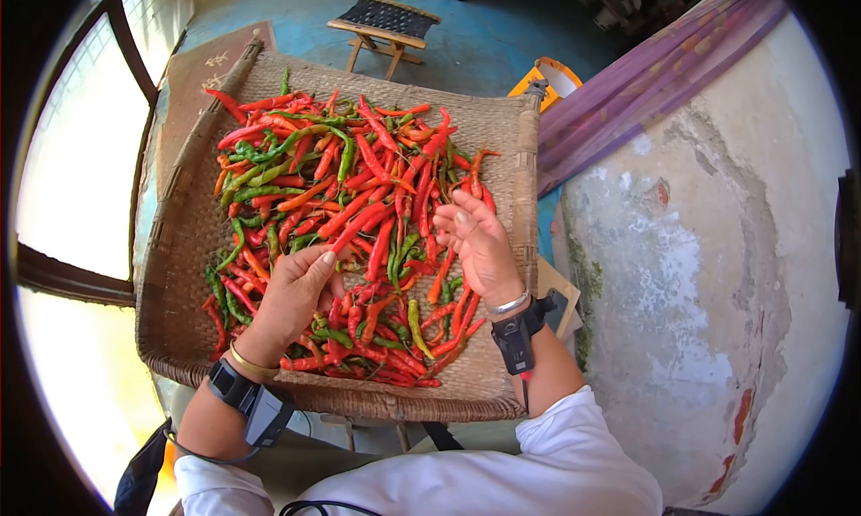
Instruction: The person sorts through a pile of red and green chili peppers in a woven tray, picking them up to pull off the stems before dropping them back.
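A woven winnowing tray [179,247] holds a heap of red, orange and green chillies [359,184]. My left hand [291,296] rests on the pile at the near left, thumb and forefinger pinching the stem end of a long red chilli [354,225] that points up and right. My right hand [480,242] hovers over the right side of the heap, palm turned inward, fingers slightly curled and apart, nothing in it. Both wrists carry black strapped devices and bangles.
A small wooden stool [386,23] with a woven seat stands on the blue floor beyond the tray. A weathered plaster wall [708,247] rises on the right, with purple cloth [646,77] draped above it. A barred window [81,157] is on the left.
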{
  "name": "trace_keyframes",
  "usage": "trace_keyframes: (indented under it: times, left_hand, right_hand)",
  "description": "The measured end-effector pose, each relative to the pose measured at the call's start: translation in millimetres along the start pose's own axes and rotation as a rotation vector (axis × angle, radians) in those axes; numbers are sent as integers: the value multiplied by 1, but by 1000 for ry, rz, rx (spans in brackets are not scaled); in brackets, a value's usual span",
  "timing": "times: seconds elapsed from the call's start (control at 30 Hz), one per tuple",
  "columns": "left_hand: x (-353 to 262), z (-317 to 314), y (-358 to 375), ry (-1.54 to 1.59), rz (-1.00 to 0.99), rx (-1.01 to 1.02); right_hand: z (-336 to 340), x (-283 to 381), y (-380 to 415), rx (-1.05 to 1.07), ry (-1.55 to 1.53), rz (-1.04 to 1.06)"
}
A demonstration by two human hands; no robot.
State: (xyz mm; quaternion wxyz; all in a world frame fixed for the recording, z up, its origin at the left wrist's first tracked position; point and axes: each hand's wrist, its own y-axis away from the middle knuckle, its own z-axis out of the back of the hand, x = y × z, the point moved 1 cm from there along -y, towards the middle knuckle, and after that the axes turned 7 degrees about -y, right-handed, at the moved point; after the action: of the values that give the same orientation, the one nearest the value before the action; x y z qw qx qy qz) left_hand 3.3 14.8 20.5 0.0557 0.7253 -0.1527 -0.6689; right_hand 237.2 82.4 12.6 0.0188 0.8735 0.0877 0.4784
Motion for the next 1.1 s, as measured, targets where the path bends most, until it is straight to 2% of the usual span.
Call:
trace_keyframes:
  times: [0.07,0.1,0.17,0.23,0.3,0.37,0.43,0.5,0.57,0.77,0.93,1.03,1.07,1.1]
  left_hand:
    - [5,-6,1,5,13,37]
    - [6,-9,2,12,26,73]
    - [7,-13,4,4,56,93]
    - [11,-17,5,-17,94,192]
    - [10,-20,7,-28,118,207]
    - [9,-21,10,-101,132,269]
    - [12,-22,12,-144,154,280]
    - [15,-24,12,-185,161,301]
    - [20,-24,12,-379,167,378]
    - [21,-24,13,-394,153,349]
    - [22,-21,12,-432,161,362]
    - [25,-21,12,-414,128,357]
    - [29,-21,11,-414,128,356]
    - [34,-20,10,-430,36,331]
  right_hand:
    - [2,-9,7,144,345,-217]
    - [-7,-12,13,235,418,-298]
    - [-20,-18,26,313,235,-394]
    - [-25,-22,31,323,147,-355]
    - [-25,-25,32,333,58,-319]
    - [-19,-26,32,259,-109,-321]
    - [-19,-28,32,199,-91,-313]
    - [-16,-27,32,166,-105,-393]
    - [-13,-24,31,189,-74,-433]
    - [0,-14,20,146,-16,-483]
    - [1,-1,9,83,-47,-420]
    - [2,11,-1,-30,-332,-41]
    - [12,9,-6,3,-372,-18]
    - [17,5,-7,3,-372,-19]
